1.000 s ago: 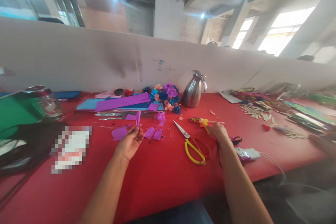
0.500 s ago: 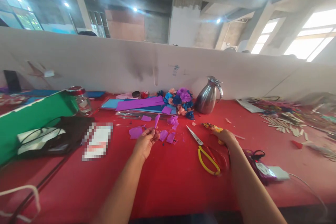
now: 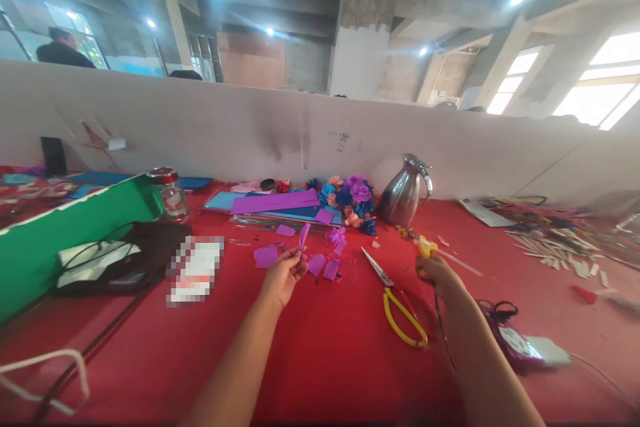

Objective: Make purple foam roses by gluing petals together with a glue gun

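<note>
My left hand (image 3: 286, 277) pinches a purple paper petal (image 3: 304, 235) upright between thumb and fingers. Loose purple paper pieces (image 3: 317, 264) lie just beyond it, beside a crumpled purple paper flower (image 3: 336, 239). My right hand (image 3: 444, 273) is wrapped round a yellow hot glue gun (image 3: 427, 247). A dark cord runs down from that hand, and a clear glue stick (image 3: 463, 263) shows on the gun's far side. Between my hands lie scissors (image 3: 400, 317) with yellow and red handles, blades pointing away from me.
Behind the petals are purple paper strips (image 3: 275, 201), finished paper flowers (image 3: 357, 193) and a steel jug (image 3: 403, 193). A power strip (image 3: 513, 340) sits at the right, wooden sticks (image 3: 555, 247) beyond it. A glass jar (image 3: 173, 193) and dark bag (image 3: 125, 257) stand left, before a white partition (image 3: 225, 127).
The view has swung left, so the table things sit further right. My right hand has lifted the glue gun slightly and drawn it nearer. My left hand keeps the petal.
</note>
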Demonstrator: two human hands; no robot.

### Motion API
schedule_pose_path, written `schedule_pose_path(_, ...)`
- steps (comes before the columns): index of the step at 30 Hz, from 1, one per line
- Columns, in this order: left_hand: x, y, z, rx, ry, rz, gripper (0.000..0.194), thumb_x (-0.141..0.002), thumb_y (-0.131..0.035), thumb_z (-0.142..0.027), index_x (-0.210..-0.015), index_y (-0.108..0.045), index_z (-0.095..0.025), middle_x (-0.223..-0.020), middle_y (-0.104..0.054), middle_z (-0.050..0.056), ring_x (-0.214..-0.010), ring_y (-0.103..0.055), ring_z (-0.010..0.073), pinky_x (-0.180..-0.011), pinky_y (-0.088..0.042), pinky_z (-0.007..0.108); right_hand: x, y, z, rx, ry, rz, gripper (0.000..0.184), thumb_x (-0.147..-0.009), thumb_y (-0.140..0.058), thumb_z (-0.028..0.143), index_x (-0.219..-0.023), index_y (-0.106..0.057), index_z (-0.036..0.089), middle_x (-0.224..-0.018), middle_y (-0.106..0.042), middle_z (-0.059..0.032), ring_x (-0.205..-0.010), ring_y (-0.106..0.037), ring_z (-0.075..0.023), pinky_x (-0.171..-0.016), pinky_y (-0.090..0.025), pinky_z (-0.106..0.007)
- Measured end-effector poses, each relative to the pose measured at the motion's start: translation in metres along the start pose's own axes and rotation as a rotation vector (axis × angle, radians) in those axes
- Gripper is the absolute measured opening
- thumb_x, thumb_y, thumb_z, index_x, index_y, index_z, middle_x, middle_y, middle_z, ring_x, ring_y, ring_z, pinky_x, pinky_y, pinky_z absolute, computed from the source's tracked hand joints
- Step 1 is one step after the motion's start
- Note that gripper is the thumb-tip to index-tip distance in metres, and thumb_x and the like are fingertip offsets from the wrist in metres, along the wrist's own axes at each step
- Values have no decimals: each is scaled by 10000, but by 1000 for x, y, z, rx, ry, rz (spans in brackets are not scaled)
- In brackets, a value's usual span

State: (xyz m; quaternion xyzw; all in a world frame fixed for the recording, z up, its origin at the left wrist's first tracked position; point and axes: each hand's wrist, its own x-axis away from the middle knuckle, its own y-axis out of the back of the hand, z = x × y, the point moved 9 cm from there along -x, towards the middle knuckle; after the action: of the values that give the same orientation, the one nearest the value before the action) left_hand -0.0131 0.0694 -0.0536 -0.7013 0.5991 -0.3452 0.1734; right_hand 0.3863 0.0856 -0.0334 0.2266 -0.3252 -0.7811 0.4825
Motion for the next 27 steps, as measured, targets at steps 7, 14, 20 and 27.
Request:
schedule_pose_path(7, -3, -2, -2, -83, -48, 29, 96, -691, -640, -40, -744, -633, -120, -549, -611, -10, -354, -457, 32, -404, -382, 148, 71, -63, 99, -1052, 39, 391, 316, -556, -769, 353, -735, -564, 194, -668, -659, -36, -578, -634, -167, -504, -484, -254)
schedule_pose_path(14, -7, 4, -3, -125, -73, 32, 139, -631, -714, -138, -696, -593, -123, -532, -585, -39, -285, -260, -20, -348, -222, 143, 119, -99, 160, -969, 207, 489, 426, -665, -677, 553, -831, -499, 203, -529, -546, 50, -444, -497, -113, -433, -369, -220)
schedule_pose_path(20, -7, -2, -1, -186, -78, 53, 198, -603, -738, -180, -671, -559, -133, -498, -548, -50, -301, -269, -14, -340, -174, 132, 125, -94, 163, -892, 415, 403, 313, -770, -574, 472, -919, -487, 211, -645, -491, 46, -509, -427, -106, -492, -390, -235)
schedule_pose_path(27, -1, -7, -6, -292, -140, 54, 213, -589, -745, -238, -679, -580, -137, -490, -518, -56, -321, -273, -2, -352, -134, 158, 121, -108, 147, -749, 439, 323, 287, -810, -550, 371, -1049, -508, 216, -742, -539, 25, -611, -463, -125, -563, -400, -230)
